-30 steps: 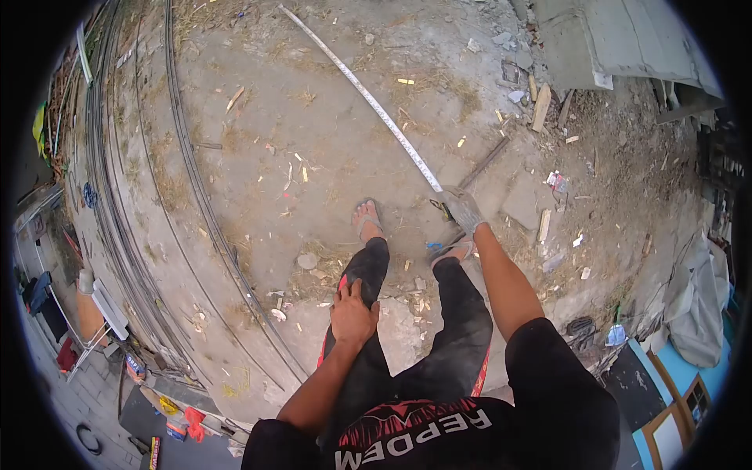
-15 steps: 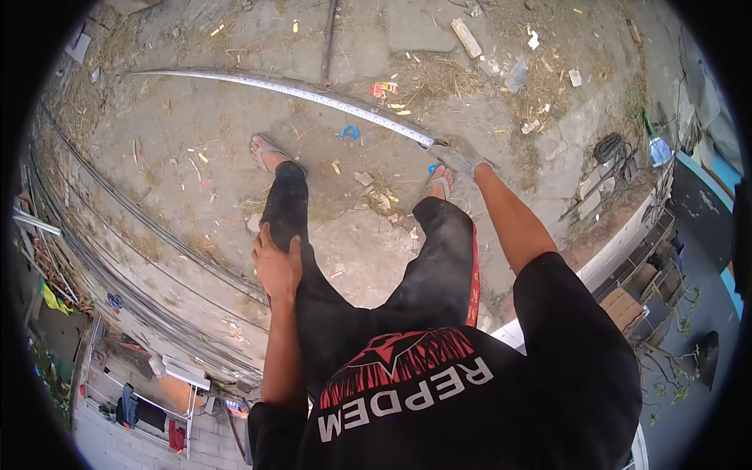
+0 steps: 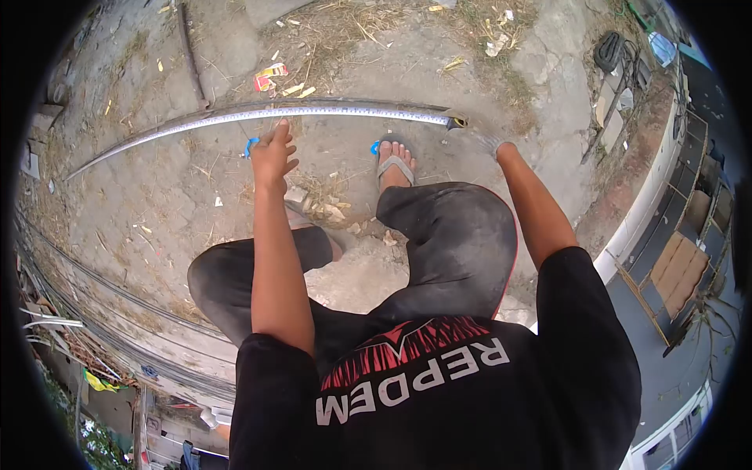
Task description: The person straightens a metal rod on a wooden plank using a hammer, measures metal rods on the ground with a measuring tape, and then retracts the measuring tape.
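A tape measure (image 3: 457, 123) has its long white blade (image 3: 313, 112) drawn out in a curve across the dirt ground. My right hand (image 3: 482, 142), pale grey and smeared, as if gloved, is closed at the tape measure's dark and yellow end. My left hand (image 3: 274, 157) reaches forward with its fingers apart, holding nothing. Its index fingertip is just at the near edge of the blade; I cannot tell if it touches. Close behind the blade runs a thin dark strip (image 3: 352, 101), perhaps a bar or a shadow.
My sandalled foot (image 3: 396, 166) is near the blade, between small blue pieces (image 3: 251, 147) and litter. Beyond lie a red and yellow wrapper (image 3: 270, 76) and a dark rod (image 3: 190, 59). Long cables or rods (image 3: 102, 274) line the left; coiled cord (image 3: 609, 52) lies at right.
My left hand has left my thigh and stretched out toward the blade. My body has crouched lower with the knees spread. The right hand and tape measure appear slightly farther right and up in view.
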`<move>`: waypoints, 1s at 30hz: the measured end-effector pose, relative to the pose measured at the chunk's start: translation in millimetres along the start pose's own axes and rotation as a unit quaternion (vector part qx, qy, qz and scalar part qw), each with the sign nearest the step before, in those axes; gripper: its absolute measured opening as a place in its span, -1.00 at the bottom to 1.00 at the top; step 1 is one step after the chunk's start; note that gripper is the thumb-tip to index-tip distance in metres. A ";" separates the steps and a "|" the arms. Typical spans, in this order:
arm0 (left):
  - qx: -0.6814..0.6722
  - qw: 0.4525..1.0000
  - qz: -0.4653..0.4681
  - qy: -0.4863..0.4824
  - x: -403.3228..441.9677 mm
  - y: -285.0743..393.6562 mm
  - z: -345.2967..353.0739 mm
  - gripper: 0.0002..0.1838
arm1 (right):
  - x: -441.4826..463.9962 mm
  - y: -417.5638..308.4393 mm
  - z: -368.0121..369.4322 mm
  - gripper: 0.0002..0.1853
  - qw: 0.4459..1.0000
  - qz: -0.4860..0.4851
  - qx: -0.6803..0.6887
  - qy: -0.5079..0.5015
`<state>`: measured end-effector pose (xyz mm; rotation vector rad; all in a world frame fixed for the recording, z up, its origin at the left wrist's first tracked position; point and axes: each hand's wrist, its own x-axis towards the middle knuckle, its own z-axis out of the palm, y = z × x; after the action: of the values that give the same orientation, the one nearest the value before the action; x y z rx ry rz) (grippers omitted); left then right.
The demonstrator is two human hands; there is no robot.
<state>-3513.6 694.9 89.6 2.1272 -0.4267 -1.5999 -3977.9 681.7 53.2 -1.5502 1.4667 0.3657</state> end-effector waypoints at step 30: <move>-0.255 0.962 -0.099 0.014 202.3 -61.3 41.4 -0.47 | -41.3 140.1 -20.6 -0.47 0.977 0.060 -0.051 0.198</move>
<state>-3497.3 640.7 -118.3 1.8294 0.2023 -1.5698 -4121.0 713.1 36.7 -1.6874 1.8798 0.2112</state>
